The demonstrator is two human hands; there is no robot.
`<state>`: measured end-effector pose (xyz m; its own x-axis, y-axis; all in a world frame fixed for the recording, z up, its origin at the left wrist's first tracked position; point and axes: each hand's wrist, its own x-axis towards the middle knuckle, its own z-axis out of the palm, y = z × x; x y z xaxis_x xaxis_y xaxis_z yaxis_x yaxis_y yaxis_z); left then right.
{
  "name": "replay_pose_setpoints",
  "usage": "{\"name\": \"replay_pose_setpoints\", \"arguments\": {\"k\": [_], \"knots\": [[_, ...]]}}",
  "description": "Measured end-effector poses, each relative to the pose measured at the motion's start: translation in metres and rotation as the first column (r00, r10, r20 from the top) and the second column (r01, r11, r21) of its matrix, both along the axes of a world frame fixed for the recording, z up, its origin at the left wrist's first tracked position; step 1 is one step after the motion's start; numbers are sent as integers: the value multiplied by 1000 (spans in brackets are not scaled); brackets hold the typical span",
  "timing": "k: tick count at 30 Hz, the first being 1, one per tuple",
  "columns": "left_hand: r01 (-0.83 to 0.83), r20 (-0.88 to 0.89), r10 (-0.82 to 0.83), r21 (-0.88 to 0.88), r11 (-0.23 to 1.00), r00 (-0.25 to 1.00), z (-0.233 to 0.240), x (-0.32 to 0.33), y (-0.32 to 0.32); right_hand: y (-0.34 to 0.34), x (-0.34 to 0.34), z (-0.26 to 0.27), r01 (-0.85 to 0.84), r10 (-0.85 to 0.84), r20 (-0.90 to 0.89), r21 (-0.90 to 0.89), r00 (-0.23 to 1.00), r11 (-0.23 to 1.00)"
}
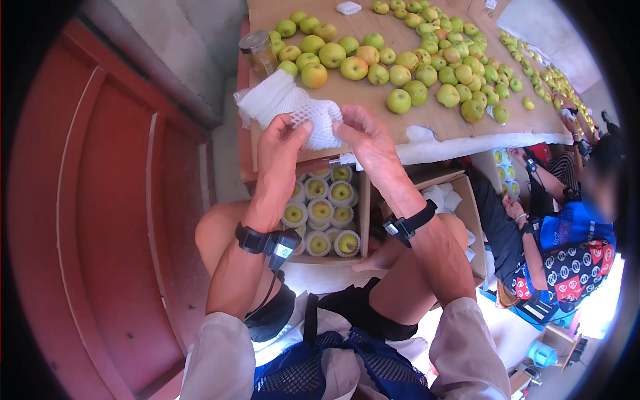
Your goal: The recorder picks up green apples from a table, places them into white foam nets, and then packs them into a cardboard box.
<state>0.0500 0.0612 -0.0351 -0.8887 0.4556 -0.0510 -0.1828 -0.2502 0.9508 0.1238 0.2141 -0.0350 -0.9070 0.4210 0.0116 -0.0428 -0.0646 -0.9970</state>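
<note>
Between both hands, over the near edge of the table, is a white foam net sleeve (320,122). My left hand (278,155) pinches its left side with thumb and fingers, while my right hand (372,145) grips the right side. I cannot tell whether anything is inside the sleeve. A stack of flattened foam nets (270,100) lies just behind my left hand. Beyond it, loose green-yellow apples (355,67) are spread over the cardboard-covered tabletop (360,105). Below my hands, between my knees, an open carton (364,215) holds rows of apples in foam nets (320,210).
A lidded jar (257,50) stands at the table's left corner. White padding (450,151) lines the front edge. Another carton (472,225) with foam nets sits by my right knee. A red door (115,200) is left; a seated person (575,235) works at right.
</note>
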Motion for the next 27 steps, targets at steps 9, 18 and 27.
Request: {"name": "replay_pose_setpoints", "arguments": {"k": [9, 18, 27], "knots": [[60, -160, -56, 15, 998, 985, 4, 6, 2, 15, 1, 1, -115, 144, 101, -250, 985, 962], [126, -106, -141, -133, 983, 984, 15, 14, -1, 12, 1, -9, -98, 105, 28, -167, 994, 981], [-45, -395, -84, -307, 951, 915, -8, 10, 15, -6, -8, 1, 154, -221, 85, 486, 971, 860]]}}
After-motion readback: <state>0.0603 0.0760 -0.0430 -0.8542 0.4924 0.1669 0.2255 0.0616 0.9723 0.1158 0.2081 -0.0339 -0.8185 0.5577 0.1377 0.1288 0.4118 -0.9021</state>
